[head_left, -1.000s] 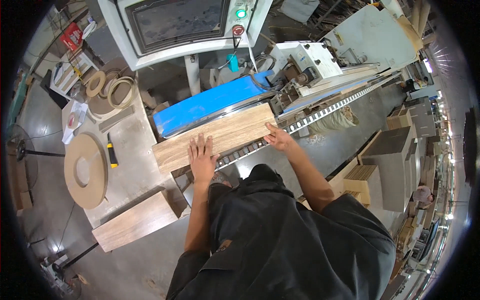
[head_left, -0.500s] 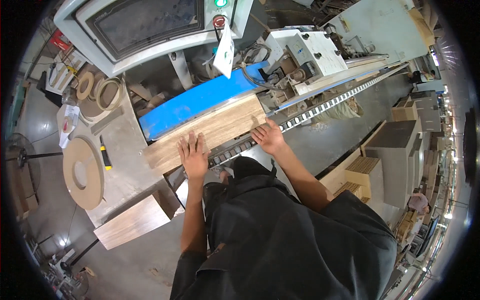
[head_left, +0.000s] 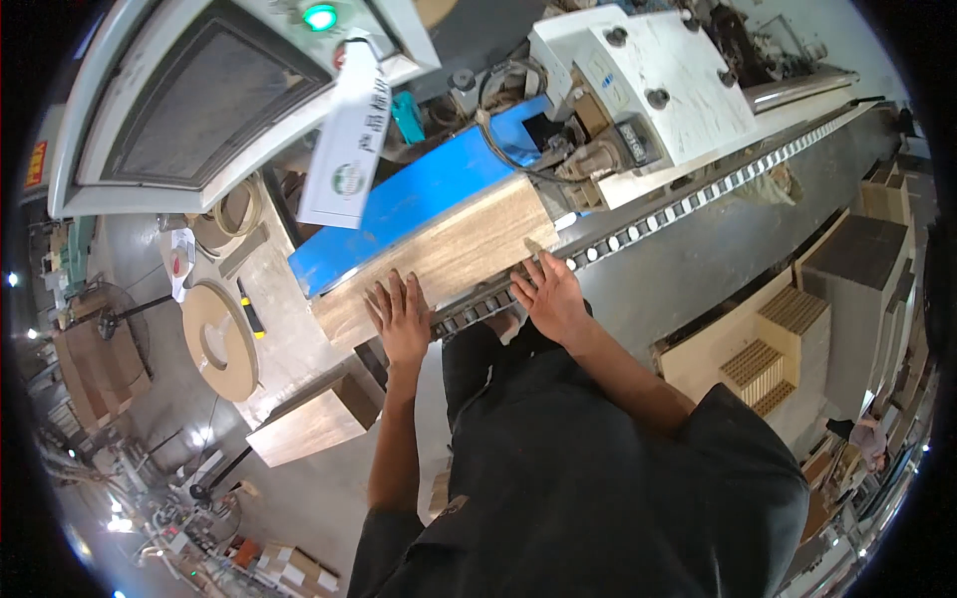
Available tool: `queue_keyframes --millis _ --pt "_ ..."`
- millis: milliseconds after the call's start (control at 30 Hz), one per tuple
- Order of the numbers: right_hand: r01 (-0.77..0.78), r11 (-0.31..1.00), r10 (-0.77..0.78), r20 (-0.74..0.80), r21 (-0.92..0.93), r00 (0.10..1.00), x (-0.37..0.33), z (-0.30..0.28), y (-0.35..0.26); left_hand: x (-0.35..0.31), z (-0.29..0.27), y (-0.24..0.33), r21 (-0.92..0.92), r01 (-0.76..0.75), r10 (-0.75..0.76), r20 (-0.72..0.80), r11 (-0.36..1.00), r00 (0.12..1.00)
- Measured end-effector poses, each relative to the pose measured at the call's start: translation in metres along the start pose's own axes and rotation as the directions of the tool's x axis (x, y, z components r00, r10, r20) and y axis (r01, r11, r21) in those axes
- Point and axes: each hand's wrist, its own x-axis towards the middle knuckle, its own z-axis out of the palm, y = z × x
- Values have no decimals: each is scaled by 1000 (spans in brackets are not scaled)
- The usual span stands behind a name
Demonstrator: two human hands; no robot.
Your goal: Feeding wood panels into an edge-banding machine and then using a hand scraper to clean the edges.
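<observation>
The left hand (head_left: 403, 321) is open and flat, with the fingers spread, and its fingers lie upon the near part of the wood-grain board (head_left: 454, 247); it does not grip around it. The right hand (head_left: 554, 299) is also open, fingers apart, at the near right corner of this board; I cannot tell if its fingertips touch it. The board lies slanting in front of the person, its left end at the worktable (head_left: 286, 304) and its far long side along a blue cover (head_left: 424, 191). Below its near edge runs a roller track (head_left: 648, 226), which continues to the right, beside a white machine housing (head_left: 683, 85).

On the worktable there are a wide tan ring (head_left: 239, 367) and, just beside it, a yellow-and-black utility knife (head_left: 251, 313). Another wood-grain piece (head_left: 311, 429) is near the table's lower edge. Above, a white tag (head_left: 344, 164) hangs before the control panel (head_left: 214, 105), where a green lamp (head_left: 319, 17) is lit.
</observation>
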Motion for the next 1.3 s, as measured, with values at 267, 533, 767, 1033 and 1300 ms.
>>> queue_keyframes --millis 267,533,767,1033,1300 --pt "-92 988 87 41 126 995 11 -8 -3 5 -14 6 19 23 -24 86 1000 996" --pt "-86 988 92 -41 128 995 4 -1 0 6 -15 7 -64 74 -68 103 995 992" --pt "-27 996 33 -76 81 997 5 4 0 12 -5 -3 -74 16 -12 62 997 998" --pt "53 997 -43 -141 65 989 9 -10 -23 28 -5 25 -89 -6 10 47 996 999" --pt "140 984 -105 -280 107 954 1 -22 -91 53 4 86 -212 -45 39 -36 976 999"
